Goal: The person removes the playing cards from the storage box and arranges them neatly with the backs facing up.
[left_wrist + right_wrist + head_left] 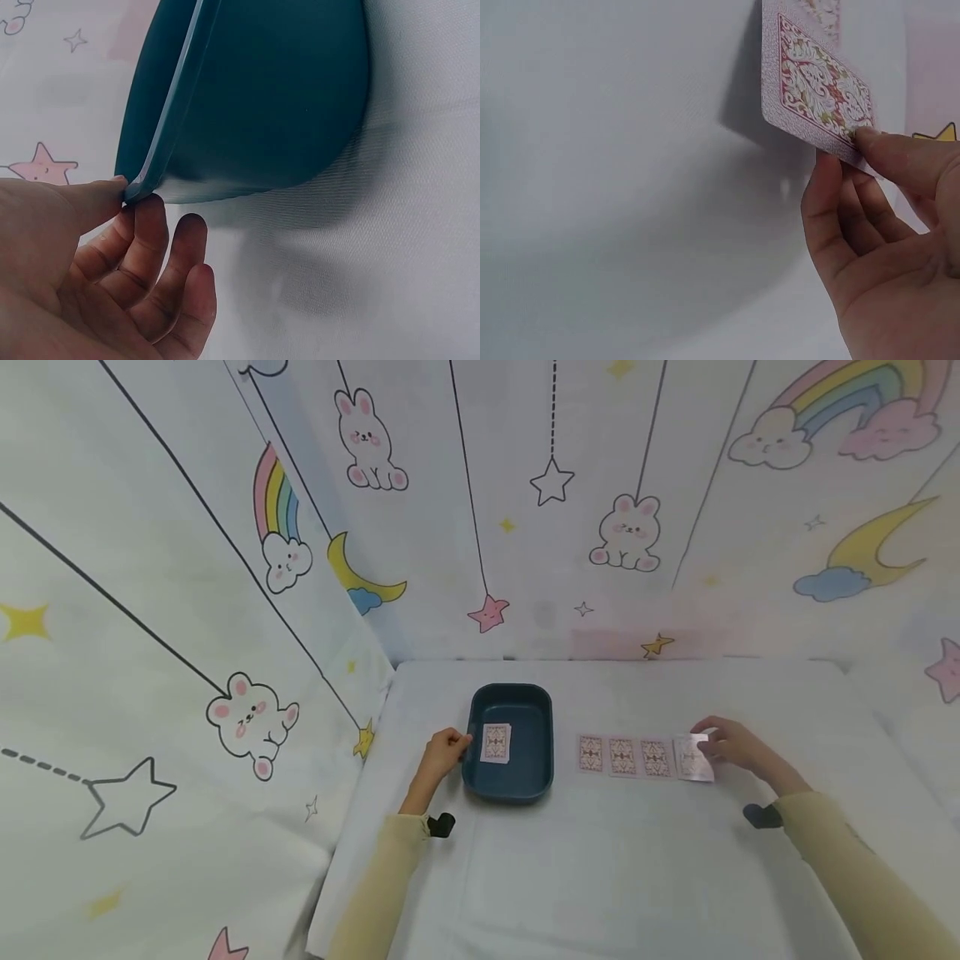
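My left hand [446, 753] pinches the left rim of a dark teal tray [277, 97] between thumb and fingers. Inside the tray lies a small stack of playing cards [495, 742], patterned backs up. Over to the right, my right hand [731, 745] holds a playing card [821, 82] by its edge, thumb on the red patterned back and fingers beneath. That card is tilted above the cloth at the right end of a row. The row's other cards, a left card [590, 753], a middle card [622, 757] and a right card [656, 759], lie back up.
A white cloth [600, 877] covers the table. Behind it and to the left hang white sheets [435, 527] printed with bunnies, stars and rainbows. A dark band [441, 825] sits at the left wrist, with another dark piece [762, 816] at the right wrist.
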The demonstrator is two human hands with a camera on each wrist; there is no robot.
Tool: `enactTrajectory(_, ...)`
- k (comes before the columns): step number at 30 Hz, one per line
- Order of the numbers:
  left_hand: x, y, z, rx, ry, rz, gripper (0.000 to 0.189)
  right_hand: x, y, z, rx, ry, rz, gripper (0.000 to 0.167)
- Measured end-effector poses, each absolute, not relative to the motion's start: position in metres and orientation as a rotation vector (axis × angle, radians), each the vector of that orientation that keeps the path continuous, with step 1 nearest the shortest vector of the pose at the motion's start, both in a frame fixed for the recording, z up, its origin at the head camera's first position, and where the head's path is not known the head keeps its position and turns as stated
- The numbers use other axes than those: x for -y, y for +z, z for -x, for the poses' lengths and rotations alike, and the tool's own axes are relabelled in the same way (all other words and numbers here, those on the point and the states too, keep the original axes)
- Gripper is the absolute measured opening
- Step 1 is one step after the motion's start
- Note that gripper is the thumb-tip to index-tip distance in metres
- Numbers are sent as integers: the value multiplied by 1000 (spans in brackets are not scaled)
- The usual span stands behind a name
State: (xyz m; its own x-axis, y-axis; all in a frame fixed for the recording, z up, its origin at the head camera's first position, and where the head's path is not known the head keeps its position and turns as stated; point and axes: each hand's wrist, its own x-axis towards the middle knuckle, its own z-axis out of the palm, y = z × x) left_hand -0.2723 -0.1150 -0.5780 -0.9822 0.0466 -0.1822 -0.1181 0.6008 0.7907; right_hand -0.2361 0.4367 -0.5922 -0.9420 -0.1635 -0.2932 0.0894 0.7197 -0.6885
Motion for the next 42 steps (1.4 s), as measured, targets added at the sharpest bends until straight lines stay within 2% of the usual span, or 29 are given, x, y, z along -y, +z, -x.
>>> enactTrajectory(13, 115, -579, 273, -2635, 1339, 62, 27, -428, -611, 235, -2736, -948, 20, 33)
enactTrajectory(33, 118, -582, 275, -2651, 1349, 65, 28, -406, -622, 229, -3052, -638, 237, 21)
enactTrajectory(42, 117, -581, 275, -2635, 1378, 35, 28, -405, -602, 224, -2955, -663, 238, 22)
